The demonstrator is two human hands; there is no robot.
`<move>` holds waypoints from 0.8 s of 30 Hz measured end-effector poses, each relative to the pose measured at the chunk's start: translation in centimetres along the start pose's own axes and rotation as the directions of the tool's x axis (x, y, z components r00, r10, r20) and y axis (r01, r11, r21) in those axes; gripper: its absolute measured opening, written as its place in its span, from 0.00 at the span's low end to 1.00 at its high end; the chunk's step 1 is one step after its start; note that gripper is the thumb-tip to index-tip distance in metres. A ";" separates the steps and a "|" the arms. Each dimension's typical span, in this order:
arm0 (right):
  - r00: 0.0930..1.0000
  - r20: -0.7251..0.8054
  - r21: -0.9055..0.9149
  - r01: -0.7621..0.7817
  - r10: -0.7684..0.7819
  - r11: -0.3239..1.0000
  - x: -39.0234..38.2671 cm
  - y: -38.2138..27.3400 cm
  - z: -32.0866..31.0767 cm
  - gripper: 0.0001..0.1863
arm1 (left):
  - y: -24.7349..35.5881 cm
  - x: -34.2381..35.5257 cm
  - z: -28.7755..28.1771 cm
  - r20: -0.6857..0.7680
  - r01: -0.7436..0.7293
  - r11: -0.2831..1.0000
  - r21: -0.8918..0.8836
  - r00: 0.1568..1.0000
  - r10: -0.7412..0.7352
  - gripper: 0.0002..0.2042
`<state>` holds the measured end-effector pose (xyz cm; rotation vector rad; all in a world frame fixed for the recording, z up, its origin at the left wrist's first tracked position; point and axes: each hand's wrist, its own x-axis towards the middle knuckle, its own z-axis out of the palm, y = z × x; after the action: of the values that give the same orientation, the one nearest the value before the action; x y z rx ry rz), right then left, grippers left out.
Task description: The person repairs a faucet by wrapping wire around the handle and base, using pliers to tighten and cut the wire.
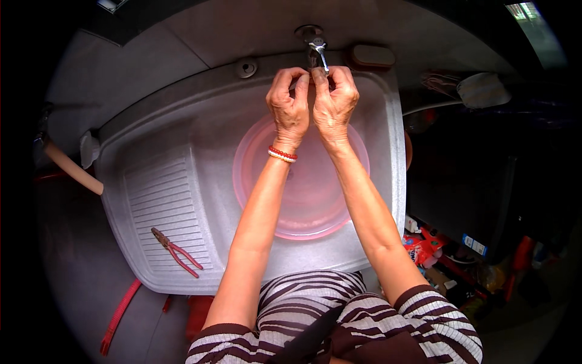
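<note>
Both my hands are raised to the end of a chrome faucet on the wall behind the sink. My left hand, with a red and white bead bracelet at its wrist, has curled fingers pinched at the spout's end. My right hand closes on the same spot from the other side, its thumb beside the left one. The fingertips hide most of the spout's mouth. Below them a round pink translucent basin sits in the grey sink. Pliers with red handles lie on the sink's ribbed drainboard.
A soap dish or brush rests on the ledge right of the faucet, and a small round fitting is to its left. A beige hose hangs at the left. Cluttered packages lie low at the right.
</note>
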<state>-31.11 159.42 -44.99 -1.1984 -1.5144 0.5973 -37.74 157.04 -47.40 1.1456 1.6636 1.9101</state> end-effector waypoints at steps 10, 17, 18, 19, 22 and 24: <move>0.998 -0.006 0.175 -0.066 0.068 0.982 -0.5 0.4 0.3 0.07 | -1.6 0.7 0.1 0.060 0.418 0.845 -0.335 0.904 -0.423 0.06; 0.999 0.035 0.162 -0.031 0.026 0.986 0.0 1.1 0.0 0.05 | -1.1 1.5 -0.4 0.162 0.526 0.747 -0.407 0.846 -0.508 0.06; 0.999 0.040 0.173 -0.038 0.031 0.984 0.1 1.1 0.0 0.05 | -1.0 1.7 -0.5 0.170 0.540 0.750 -0.383 0.839 -0.517 0.06; 0.998 0.044 0.184 -0.044 0.037 0.982 0.1 1.0 0.0 0.05 | -1.0 1.7 -0.6 0.182 0.542 0.744 -0.390 0.838 -0.515 0.06; 0.998 0.038 0.172 -0.052 0.046 0.984 -0.1 0.8 -0.1 0.05 | -1.1 1.9 -0.9 0.222 0.553 0.729 -0.404 0.832 -0.508 0.07; 0.999 0.027 0.156 -0.043 0.039 0.987 -0.2 0.6 -0.2 0.05 | -1.3 2.0 -1.1 0.254 0.564 0.719 -0.406 0.825 -0.504 0.07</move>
<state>-30.75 159.44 -45.53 -1.1069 -1.4373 0.7466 -40.09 158.11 -47.89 0.4958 1.1840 1.6685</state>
